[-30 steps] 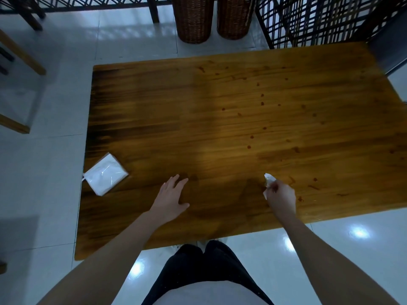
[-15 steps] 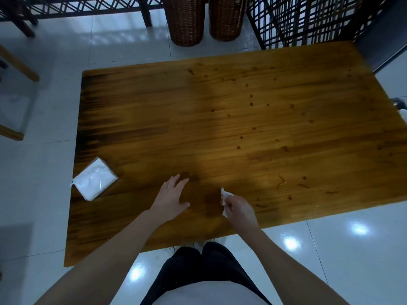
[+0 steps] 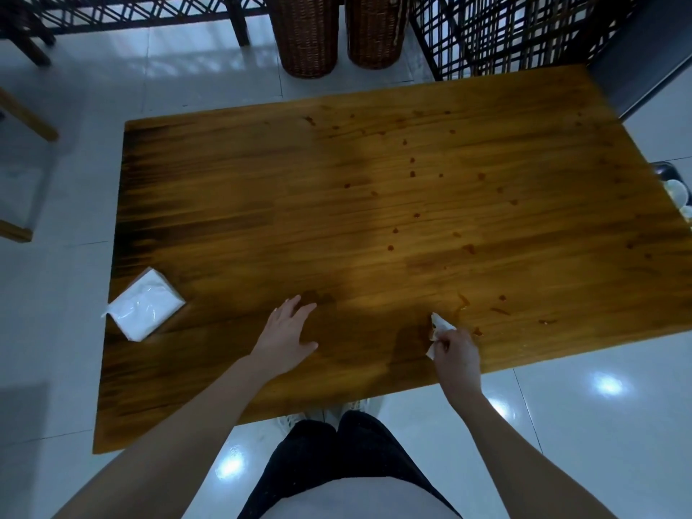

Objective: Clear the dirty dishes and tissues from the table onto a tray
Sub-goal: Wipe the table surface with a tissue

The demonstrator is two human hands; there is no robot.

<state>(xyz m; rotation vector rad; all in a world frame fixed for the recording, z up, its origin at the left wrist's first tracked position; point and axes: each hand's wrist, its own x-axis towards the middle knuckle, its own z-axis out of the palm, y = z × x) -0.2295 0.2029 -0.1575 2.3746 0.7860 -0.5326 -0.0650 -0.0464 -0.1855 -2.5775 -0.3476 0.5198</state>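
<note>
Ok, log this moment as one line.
phase: wiping stains | right hand: shut on crumpled tissue | left hand: open, flat on wooden table | tissue pack: near left edge

The table (image 3: 374, 219) lies bare across its middle and far side; only a tissue pack (image 3: 144, 303) sits at its near-left edge.

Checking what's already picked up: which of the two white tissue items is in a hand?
The crumpled tissue, pinched in the right hand at the near table edge. The flat tissue pack lies untouched at the left edge.
</note>
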